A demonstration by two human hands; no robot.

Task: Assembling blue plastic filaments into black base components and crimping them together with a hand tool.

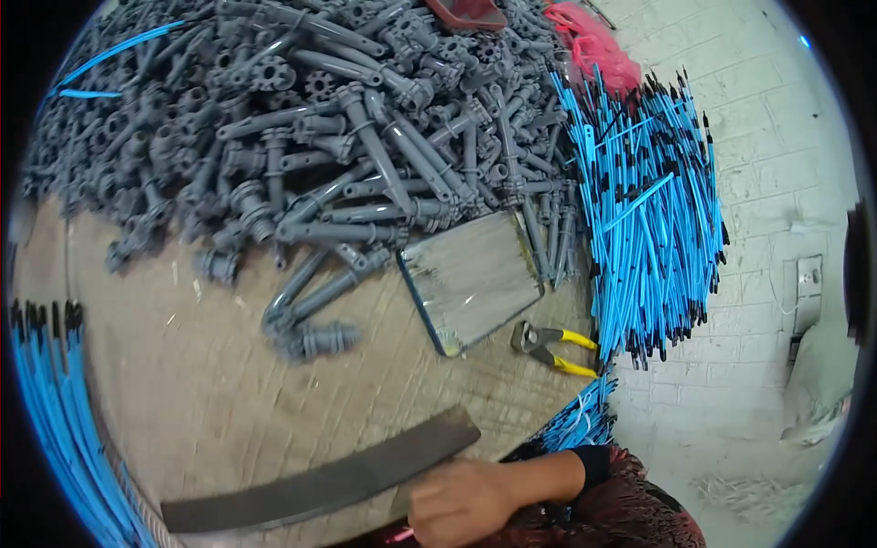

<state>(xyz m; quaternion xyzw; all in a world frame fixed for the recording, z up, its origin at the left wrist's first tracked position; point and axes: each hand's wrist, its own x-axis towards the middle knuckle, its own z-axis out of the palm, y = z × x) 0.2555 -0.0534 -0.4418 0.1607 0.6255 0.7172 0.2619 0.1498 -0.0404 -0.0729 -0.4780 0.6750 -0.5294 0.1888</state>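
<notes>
So, right hand (461, 507) down at the bottom edge, fingers curled tight round the near end of a long dark metal blade (320, 484); sleeve dark and patterned behind the wrist; left hand nowhere in view.

Blade lying flat-ish over the wooden table (183, 365), long axis running left to right with a slight rise toward the right, gently curved; far tip pointing left, squared end up beside the hand.

Relative to the blade: yellow-handled pliers (553, 347) up and to the right, jaws pointing left; flat grey rectangular board (470, 279) just left of the pliers; big heap of grey plastic fittings (320, 119) well beyond; bundle of blue rods (649, 219) with black tips off to the upper right; more blue rods (55, 411) past the left tip; pink mesh bag (594, 41) at the far top.
</notes>
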